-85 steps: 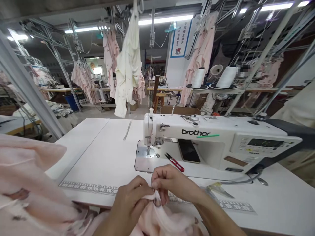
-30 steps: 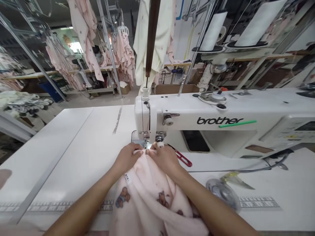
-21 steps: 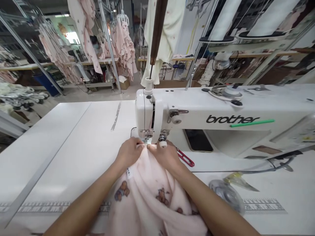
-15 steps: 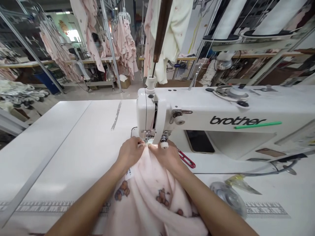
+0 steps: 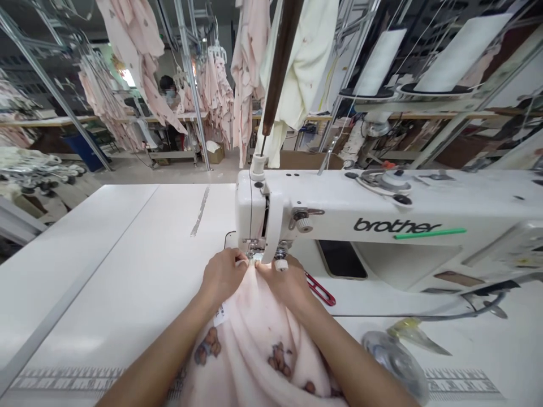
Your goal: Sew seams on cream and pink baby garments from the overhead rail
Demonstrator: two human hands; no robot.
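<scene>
**Fabric [image 5: 254, 339] pinched at the presser foot [image 5: 254, 258]**

Your left hand [image 5: 223, 276] and right hand [image 5: 285, 281] sit side by side just near of the sewing machine [image 5: 339, 209] head. Each hand has its fingertips pressed together, pinching the far edge of the pink, bear-printed fabric right at the presser foot. The rest of the fabric trails toward you between your forearms, over the white table [image 5: 127, 282]. Red thread snips [image 5: 319, 289] lie just right of your right hand.
</scene>
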